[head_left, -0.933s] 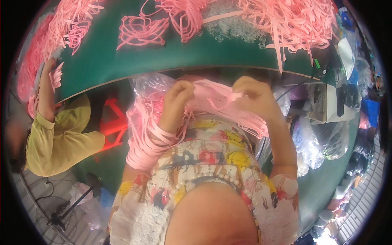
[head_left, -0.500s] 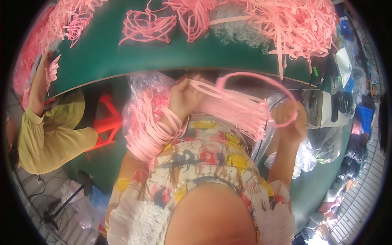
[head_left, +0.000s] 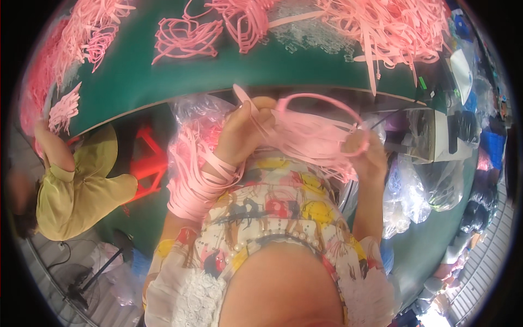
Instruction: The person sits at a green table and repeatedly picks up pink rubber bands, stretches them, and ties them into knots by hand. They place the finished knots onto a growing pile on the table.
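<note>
My left hand (head_left: 235, 139) is closed around one end of a bundle of flat pink plastic straps (head_left: 308, 131). The pointed end of a strap pokes up above its fingers. Many looped pink straps (head_left: 190, 191) hang around my left wrist and forearm. Over on the right, my right hand (head_left: 373, 161) is closed on a curved pink strap (head_left: 327, 98), which arches above the bundle back towards my left hand. The bundle's free ends reach close to my right hand. Its fingertips are slightly blurred.
On the green table (head_left: 218, 73) lie heaps of pink straps (head_left: 392, 32), coiled pink strips (head_left: 188, 38) and small clear plastic pieces (head_left: 316, 38). A clear bag (head_left: 199, 106) with pink pieces sits below the edge. At left are a co-worker (head_left: 76, 191) and a red stool (head_left: 147, 169).
My right hand has moved left with the curved strap, flattening its arch. A pointed strap end now rises above my left hand. The co-worker's arm has dropped away from a small strap bunch.
</note>
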`<action>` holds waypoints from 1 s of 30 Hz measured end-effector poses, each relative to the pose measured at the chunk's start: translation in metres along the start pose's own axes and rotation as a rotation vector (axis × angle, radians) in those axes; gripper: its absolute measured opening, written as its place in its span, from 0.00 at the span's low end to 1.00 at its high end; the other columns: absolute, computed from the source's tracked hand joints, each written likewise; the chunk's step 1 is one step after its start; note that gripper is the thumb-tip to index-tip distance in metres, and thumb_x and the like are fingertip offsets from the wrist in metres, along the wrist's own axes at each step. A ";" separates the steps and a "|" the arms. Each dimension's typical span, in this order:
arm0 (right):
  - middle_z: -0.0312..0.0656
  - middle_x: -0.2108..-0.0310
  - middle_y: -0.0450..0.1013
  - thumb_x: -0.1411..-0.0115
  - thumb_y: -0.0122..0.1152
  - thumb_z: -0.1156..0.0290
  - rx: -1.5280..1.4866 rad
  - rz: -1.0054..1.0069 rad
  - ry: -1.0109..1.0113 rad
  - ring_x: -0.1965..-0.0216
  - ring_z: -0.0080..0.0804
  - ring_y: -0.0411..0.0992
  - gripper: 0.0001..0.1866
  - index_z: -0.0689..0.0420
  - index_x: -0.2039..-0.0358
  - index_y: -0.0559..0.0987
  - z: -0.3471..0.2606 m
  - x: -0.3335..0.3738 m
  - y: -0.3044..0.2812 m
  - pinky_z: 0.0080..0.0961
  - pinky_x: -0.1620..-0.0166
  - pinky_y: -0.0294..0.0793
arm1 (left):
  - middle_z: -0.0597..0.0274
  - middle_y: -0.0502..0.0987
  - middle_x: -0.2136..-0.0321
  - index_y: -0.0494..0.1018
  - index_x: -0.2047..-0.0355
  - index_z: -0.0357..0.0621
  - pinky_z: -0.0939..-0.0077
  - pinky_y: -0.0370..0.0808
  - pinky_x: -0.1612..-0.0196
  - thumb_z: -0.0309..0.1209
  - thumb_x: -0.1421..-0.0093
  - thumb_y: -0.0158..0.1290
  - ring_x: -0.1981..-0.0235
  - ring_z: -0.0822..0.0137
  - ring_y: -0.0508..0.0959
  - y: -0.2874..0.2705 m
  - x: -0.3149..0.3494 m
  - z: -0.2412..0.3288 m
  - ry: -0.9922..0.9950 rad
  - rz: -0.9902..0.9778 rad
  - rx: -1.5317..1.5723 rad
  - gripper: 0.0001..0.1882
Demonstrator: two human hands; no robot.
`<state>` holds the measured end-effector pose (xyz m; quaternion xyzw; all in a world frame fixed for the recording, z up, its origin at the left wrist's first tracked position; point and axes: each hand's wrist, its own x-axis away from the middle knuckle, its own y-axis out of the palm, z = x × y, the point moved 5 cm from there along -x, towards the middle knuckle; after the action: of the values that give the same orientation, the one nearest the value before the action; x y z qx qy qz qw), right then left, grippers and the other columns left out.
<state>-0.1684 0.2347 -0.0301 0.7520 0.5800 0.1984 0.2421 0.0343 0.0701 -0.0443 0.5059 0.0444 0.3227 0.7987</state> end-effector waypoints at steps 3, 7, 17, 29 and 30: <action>0.41 0.64 0.71 0.47 0.60 0.70 0.251 0.005 0.237 0.62 0.30 0.69 0.15 0.62 0.59 0.73 0.021 0.000 0.002 0.29 0.55 0.68 | 0.68 0.64 0.76 0.68 0.55 0.36 0.74 0.66 0.65 0.41 0.37 0.50 0.72 0.71 0.65 0.014 -0.003 0.005 -0.016 -0.051 -0.111 0.20; 0.44 0.55 0.70 0.52 0.63 0.74 0.864 0.145 -0.112 0.50 0.35 0.67 0.22 0.62 0.54 0.73 -0.012 -0.006 0.040 0.33 0.47 0.65 | 0.70 0.61 0.78 0.68 0.59 0.37 0.79 0.60 0.71 0.36 0.37 0.50 0.77 0.74 0.61 0.034 0.002 0.001 -0.006 0.097 -0.374 0.13; 0.41 0.59 0.66 0.56 0.64 0.80 1.054 0.179 -0.308 0.67 0.28 0.66 0.33 0.60 0.46 0.68 -0.011 -0.016 0.059 0.22 0.62 0.67 | 0.70 0.62 0.72 0.69 0.53 0.40 0.83 0.62 0.65 0.43 0.33 0.40 0.71 0.78 0.61 0.052 0.006 -0.009 0.005 -0.024 -0.650 0.20; 0.35 0.65 0.63 0.58 0.63 0.82 0.710 0.144 -0.320 0.74 0.16 0.57 0.34 0.60 0.46 0.68 -0.005 -0.027 0.076 0.12 0.70 0.59 | 0.71 0.61 0.72 0.67 0.56 0.40 0.81 0.60 0.65 0.45 0.31 0.36 0.71 0.76 0.59 0.062 0.011 -0.011 0.024 -0.060 -0.695 0.21; 0.35 0.65 0.63 0.58 0.63 0.82 0.685 0.143 -0.304 0.74 0.16 0.57 0.34 0.60 0.46 0.68 -0.002 -0.028 0.075 0.12 0.71 0.59 | 0.70 0.64 0.69 0.67 0.53 0.40 0.81 0.62 0.64 0.44 0.31 0.36 0.68 0.76 0.61 0.059 0.012 -0.011 -0.003 -0.072 -0.705 0.21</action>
<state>-0.1182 0.1923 0.0153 0.8487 0.5164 -0.1047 0.0456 0.0115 0.1021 0.0023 0.1977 -0.0531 0.2893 0.9351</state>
